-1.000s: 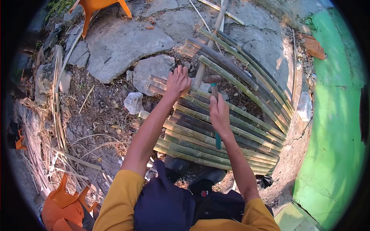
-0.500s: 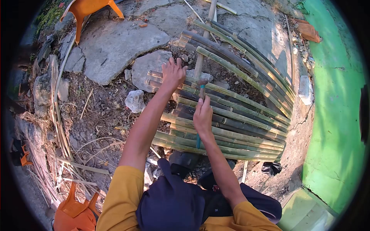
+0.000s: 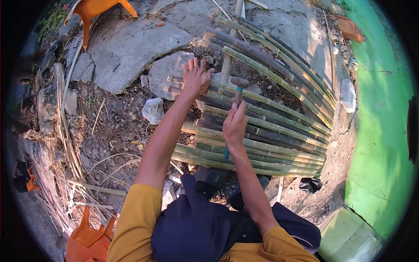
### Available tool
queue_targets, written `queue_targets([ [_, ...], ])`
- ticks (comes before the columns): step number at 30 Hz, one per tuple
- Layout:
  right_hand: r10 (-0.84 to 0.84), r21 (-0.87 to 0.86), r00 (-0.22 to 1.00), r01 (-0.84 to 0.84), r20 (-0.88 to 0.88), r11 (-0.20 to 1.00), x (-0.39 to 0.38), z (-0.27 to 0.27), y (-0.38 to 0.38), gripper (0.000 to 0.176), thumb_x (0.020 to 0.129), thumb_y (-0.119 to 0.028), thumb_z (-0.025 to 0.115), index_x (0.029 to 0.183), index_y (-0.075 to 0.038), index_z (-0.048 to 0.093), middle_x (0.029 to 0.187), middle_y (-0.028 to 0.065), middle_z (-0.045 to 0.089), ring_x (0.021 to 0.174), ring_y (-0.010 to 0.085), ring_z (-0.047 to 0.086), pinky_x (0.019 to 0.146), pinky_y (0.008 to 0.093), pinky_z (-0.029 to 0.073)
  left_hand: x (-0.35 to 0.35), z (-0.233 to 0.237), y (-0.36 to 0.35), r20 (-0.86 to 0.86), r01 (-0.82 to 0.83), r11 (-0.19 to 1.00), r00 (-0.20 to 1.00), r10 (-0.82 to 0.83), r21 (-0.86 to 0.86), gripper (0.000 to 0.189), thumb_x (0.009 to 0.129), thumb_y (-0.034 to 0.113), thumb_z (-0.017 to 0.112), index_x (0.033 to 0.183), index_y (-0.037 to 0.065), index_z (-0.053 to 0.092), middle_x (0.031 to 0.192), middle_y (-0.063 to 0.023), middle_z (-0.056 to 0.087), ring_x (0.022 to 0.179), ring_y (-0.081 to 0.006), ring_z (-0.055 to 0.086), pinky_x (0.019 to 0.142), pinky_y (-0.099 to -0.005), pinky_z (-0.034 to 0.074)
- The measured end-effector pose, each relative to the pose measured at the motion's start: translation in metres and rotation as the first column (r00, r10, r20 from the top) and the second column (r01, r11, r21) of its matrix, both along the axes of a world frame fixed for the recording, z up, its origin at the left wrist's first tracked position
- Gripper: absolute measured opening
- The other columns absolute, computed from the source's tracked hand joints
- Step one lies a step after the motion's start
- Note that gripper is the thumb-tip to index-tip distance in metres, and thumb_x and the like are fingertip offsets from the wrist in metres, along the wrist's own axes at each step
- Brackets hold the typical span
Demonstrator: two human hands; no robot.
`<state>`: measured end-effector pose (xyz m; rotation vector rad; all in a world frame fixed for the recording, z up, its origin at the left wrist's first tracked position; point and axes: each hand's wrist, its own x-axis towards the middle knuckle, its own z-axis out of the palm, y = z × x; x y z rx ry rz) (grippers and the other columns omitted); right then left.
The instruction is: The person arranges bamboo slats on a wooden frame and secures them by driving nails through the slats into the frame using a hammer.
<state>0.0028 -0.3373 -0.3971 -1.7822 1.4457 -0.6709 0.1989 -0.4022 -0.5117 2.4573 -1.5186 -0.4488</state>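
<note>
My right hand (image 3: 235, 124) is wrapped round the handle of a hammer (image 3: 240, 82), which has a rusty head and a teal handle. The hammer head is over the bamboo slats (image 3: 279, 114), near a long pole (image 3: 226, 69) that crosses them. My left hand (image 3: 197, 79) lies on the far-left ends of the upper slats, its fingers spread and raised. No held object shows in it, though its underside is hidden. Green and dark slats fan out leftward from the right side, resting above the rubble.
An orange plastic chair (image 3: 87, 19) stands at the upper left, and another orange chair (image 3: 89, 238) at the lower left. Thin bamboo strips (image 3: 65, 126) lie along the left. Broken concrete slabs (image 3: 135, 52) and a white stone (image 3: 153, 111) are beyond. Green-painted floor (image 3: 379, 144) borders the right.
The hammer has come up off the slats and shifted slightly right with my right hand. My left hand stays in the same place, with its fingers straighter.
</note>
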Motion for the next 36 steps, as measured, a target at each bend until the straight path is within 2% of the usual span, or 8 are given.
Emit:
queue_targets([
  [4, 0.118, 0.052, 0.968, -0.109, -0.22, 0.993, -0.002, -0.041, 0.0, 0.016, 0.11, -0.016, 0.044, 0.113, 0.0, 0.044, 0.075, 0.0323, 0.063, 0.075, 0.0553, 0.063, 0.057, 0.0601, 0.039, 0.0, 0.014, 0.001, -0.045, 0.005, 1.0, 0.999, -0.004, 0.013, 0.064, 0.106, 0.057, 0.036, 0.142, 0.005, 0.042, 0.161, -0.0285, 0.036, 0.149, -0.0465, 0.033, 0.118, -0.0652, 0.019],
  [11, -0.128, -0.091, 0.987, 0.137, 0.1, 0.986, 0.004, -0.004, -0.003, 0.017, 0.109, -0.017, 0.046, 0.107, 0.0, 0.044, 0.071, 0.0327, 0.062, 0.074, 0.0566, 0.062, 0.058, 0.063, 0.04, -0.001, -0.008, 0.001, 0.073, -0.003, 0.99, 0.997, 0.014, -0.142, 0.052, 0.105, 0.05, 0.044, 0.131, 0.005, 0.047, 0.141, -0.0265, 0.05, 0.136, -0.0425, 0.043, 0.11, -0.0629, 0.027],
  [14, 0.078, 0.051, 0.976, -0.069, -0.204, 0.996, 0.002, -0.028, -0.013, 0.017, 0.11, -0.017, 0.045, 0.105, 0.0, 0.044, 0.07, 0.0296, 0.062, 0.073, 0.056, 0.062, 0.058, 0.0605, 0.039, -0.003, 0.001, 0.001, 0.041, 0.012, 0.994, 0.999, -0.007, -0.11, 0.051, 0.105, 0.049, 0.044, 0.13, 0.005, 0.048, 0.141, -0.0259, 0.051, 0.135, -0.0423, 0.043, 0.11, -0.0614, 0.027],
  [19, -0.05, -0.089, 0.997, 0.055, 0.061, 0.995, -0.004, 0.001, -0.02, 0.021, 0.108, -0.02, 0.048, 0.102, 0.0, 0.044, 0.073, 0.0346, 0.062, 0.072, 0.0567, 0.062, 0.059, 0.064, 0.04, 0.0, 0.013, -0.003, 0.054, -0.007, 0.995, 0.998, 0.012, -0.098, 0.053, 0.106, 0.051, 0.042, 0.132, 0.005, 0.047, 0.147, -0.0261, 0.047, 0.141, -0.0429, 0.039, 0.114, -0.0634, 0.025],
  [23, 0.127, 0.039, 0.963, -0.122, -0.239, 0.992, 0.002, -0.029, -0.018, 0.022, 0.108, -0.021, 0.049, 0.106, 0.0, 0.043, 0.075, 0.0347, 0.064, 0.075, 0.0562, 0.064, 0.061, 0.065, 0.041, 0.001, 0.004, -0.002, 0.011, -0.005, 1.0, 1.0, 0.005, 0.002, 0.054, 0.106, 0.051, 0.041, 0.136, 0.006, 0.047, 0.157, -0.0269, 0.042, 0.147, -0.0436, 0.034, 0.116, -0.0661, 0.022],
  [29, -0.072, 0.03, 0.997, 0.072, -0.002, 0.997, 0.002, 0.022, -0.021, 0.022, 0.108, -0.02, 0.048, 0.109, 0.001, 0.043, 0.076, 0.0361, 0.064, 0.076, 0.0574, 0.064, 0.065, 0.0667, 0.046, 0.001, -0.009, 0.001, 0.141, 0.016, 0.989, 0.99, 0.004, -0.144, 0.05, 0.106, 0.051, 0.041, 0.126, 0.005, 0.047, 0.135, -0.0243, 0.05, 0.133, -0.0406, 0.043, 0.106, -0.0608, 0.029],
  [32, 0.114, 0.07, 0.956, -0.098, -0.27, 0.993, 0.005, -0.024, -0.017, 0.023, 0.108, -0.021, 0.048, 0.107, 0.001, 0.044, 0.077, 0.0365, 0.064, 0.076, 0.0568, 0.065, 0.064, 0.0666, 0.042, -0.001, 0.004, 0.001, 0.088, 0.053, 0.995, 0.995, -0.046, -0.089, 0.049, 0.105, 0.051, 0.043, 0.124, 0.006, 0.046, 0.133, -0.0234, 0.051, 0.13, -0.0404, 0.043, 0.104, -0.0618, 0.03],
  [36, 0.091, 0.13, 0.978, -0.067, -0.188, 0.989, 0.002, 0.001, -0.031, 0.022, 0.107, -0.019, 0.049, 0.107, 0.002, 0.044, 0.079, 0.038, 0.065, 0.079, 0.0572, 0.065, 0.067, 0.0666, 0.047, -0.001, -0.002, 0.0, 0.068, 0.032, 0.995, 0.997, -0.025, -0.1, 0.049, 0.105, 0.048, 0.046, 0.128, 0.004, 0.049, 0.133, -0.0227, 0.052, 0.132, -0.0394, 0.043, 0.107, -0.0625, 0.028],
])
